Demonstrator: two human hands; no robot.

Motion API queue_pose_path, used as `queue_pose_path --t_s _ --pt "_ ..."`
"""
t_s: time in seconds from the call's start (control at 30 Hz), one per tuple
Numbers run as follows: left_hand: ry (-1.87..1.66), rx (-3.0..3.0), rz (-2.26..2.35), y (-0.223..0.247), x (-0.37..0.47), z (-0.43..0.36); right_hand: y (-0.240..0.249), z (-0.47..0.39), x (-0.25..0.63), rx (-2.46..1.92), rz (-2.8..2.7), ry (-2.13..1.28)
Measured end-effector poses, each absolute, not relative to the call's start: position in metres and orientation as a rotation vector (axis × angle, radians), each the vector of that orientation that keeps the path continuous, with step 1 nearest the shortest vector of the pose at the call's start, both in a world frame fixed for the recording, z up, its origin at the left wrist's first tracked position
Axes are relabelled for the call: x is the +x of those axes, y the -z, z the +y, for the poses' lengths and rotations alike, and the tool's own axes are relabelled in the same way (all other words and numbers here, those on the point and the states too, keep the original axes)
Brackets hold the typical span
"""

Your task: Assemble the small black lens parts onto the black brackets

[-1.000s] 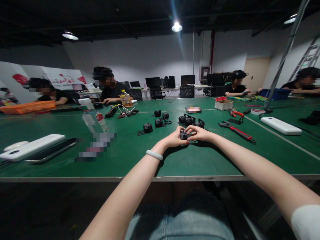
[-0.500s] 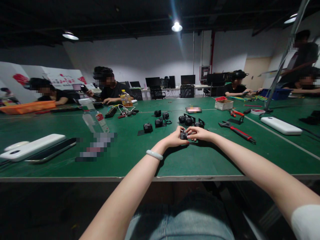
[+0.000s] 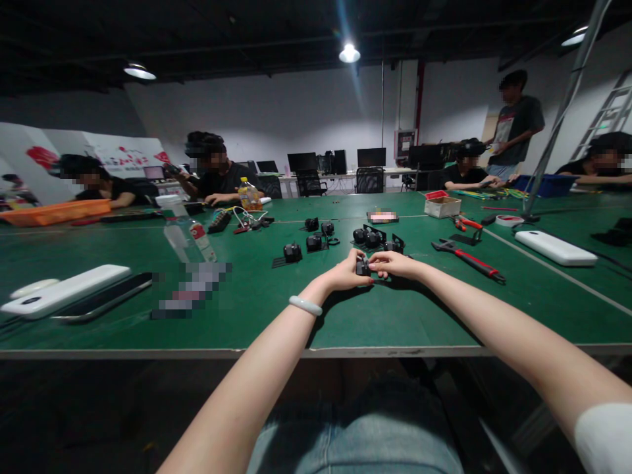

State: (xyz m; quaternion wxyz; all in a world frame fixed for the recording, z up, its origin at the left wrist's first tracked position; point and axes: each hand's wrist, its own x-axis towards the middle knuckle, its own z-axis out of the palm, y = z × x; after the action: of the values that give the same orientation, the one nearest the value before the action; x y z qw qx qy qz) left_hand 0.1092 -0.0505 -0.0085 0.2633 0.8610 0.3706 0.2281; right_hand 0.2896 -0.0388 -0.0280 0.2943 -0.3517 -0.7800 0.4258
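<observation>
Just above the green table, my left hand is closed around a small black part, its thumb along the near side. From the right, my right hand pinches at the same part with thumb and forefinger. Fingers cover much of it, so its exact kind cannot be made out. Right behind my hands lies a cluster of similar black parts with flat plates. Another black part on a flat plate sits to the left, with several more behind it.
Red-handled pliers lie to the right, near a white power bank. A small box stands farther back. On the left are a clear bottle, a phone and another white power bank. People sit across the green table.
My right fingers have shifted slightly on the black part; my left hand stays in place. In the background, a standing person has moved left, and a seated person's raised hand has shifted.
</observation>
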Motion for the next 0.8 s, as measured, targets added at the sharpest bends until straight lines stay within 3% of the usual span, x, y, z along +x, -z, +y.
queue_pose_path --t_s 0.8 --pt "-0.585 2.293 0.985 0.0057 0.1104 -0.0530 0.0249 -0.0416 0.2901 -0.983 -2.130 -1.080"
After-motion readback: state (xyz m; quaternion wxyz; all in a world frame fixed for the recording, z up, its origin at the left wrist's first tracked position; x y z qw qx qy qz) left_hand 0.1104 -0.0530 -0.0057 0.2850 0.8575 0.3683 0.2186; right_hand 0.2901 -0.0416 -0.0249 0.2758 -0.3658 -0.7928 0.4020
